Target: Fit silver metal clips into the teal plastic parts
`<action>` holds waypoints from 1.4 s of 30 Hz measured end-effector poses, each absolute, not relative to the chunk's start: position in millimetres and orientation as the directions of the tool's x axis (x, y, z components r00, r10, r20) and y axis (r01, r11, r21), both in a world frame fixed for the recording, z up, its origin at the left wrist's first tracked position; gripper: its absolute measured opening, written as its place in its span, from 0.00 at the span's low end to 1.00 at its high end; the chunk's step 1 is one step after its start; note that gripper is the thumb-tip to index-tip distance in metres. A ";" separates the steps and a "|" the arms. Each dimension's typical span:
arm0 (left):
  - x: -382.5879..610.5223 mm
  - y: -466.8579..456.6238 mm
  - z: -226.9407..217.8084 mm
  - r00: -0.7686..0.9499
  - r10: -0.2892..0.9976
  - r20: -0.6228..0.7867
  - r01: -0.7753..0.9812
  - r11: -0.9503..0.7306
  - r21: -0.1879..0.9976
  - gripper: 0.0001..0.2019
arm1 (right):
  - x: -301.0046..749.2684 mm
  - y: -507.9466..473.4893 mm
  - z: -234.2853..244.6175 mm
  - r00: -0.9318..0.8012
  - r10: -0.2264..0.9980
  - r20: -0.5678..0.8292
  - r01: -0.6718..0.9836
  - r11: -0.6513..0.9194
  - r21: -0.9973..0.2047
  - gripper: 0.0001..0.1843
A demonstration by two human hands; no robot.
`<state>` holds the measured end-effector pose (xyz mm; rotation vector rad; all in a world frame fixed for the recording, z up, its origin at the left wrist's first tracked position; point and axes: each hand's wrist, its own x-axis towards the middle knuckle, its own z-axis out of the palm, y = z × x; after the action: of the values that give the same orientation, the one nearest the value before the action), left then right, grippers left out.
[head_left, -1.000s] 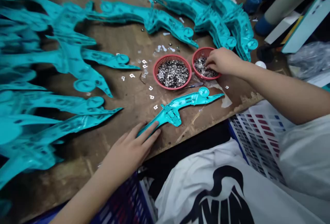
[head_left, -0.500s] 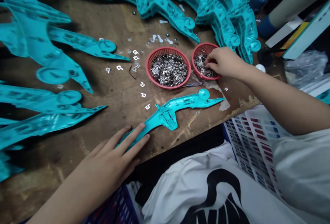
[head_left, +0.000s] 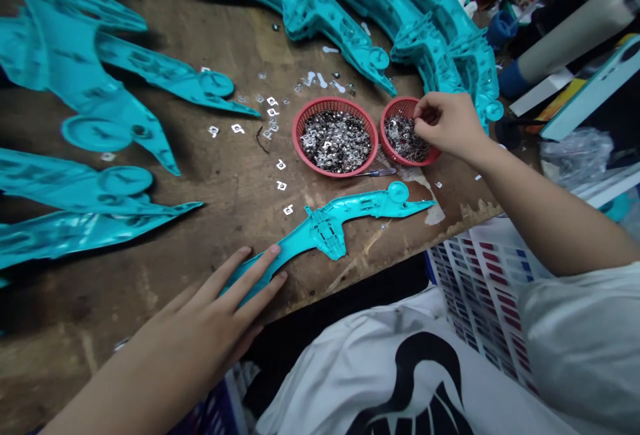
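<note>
My right hand [head_left: 447,125] is over a small red mesh basket [head_left: 400,103] of tiny metal clips. Its fingers are pinched together among the clips, and I cannot tell whether they hold one. My left hand [head_left: 215,308] lies flat with fingers spread on the narrow end of a long teal plastic moulded part [head_left: 325,228] on the wooden table. A larger red mesh basket [head_left: 334,103] full of metal clips stands next to the small one. A small screwdriver [head_left: 379,172] lies just below it, and loose clips [head_left: 281,165] dot the wood.
Many identical teal parts [head_left: 80,75] lie fanned across the far and left table. Bottles, a blue cup [head_left: 501,29] and a plastic bag [head_left: 575,155] crowd the back right. A white crate with coloured printing [head_left: 475,288] stands beyond the table's near edge.
The view has shifted, so the table appears to slide rightward and downward. My right hand has pinched its fingers tighter over the small basket. My left hand stays on the teal part.
</note>
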<state>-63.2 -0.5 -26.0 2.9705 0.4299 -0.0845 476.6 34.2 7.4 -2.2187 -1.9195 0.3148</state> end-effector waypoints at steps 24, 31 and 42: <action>-68.3 -4.1 -32.6 0.944 0.314 -0.102 0.325 -0.938 0.122 0.32 | 481.4 35.9 16.5 0.088 0.982 -0.166 0.953 -0.131 -0.274 0.16; -62.4 -0.3 -30.3 0.967 0.252 -0.045 0.256 -0.937 0.239 0.31 | 445.5 22.2 43.5 -0.045 0.986 -0.162 0.925 -0.020 -0.380 0.16; -54.7 -10.1 -25.7 0.968 0.245 -0.049 0.249 -0.941 0.228 0.29 | 407.6 4.0 51.4 -0.528 0.806 -0.266 0.716 0.254 -0.650 0.14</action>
<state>-54.7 -10.1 -25.7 2.8833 0.3667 -0.0287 407.6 4.0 51.4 -1.4584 -2.3901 1.1351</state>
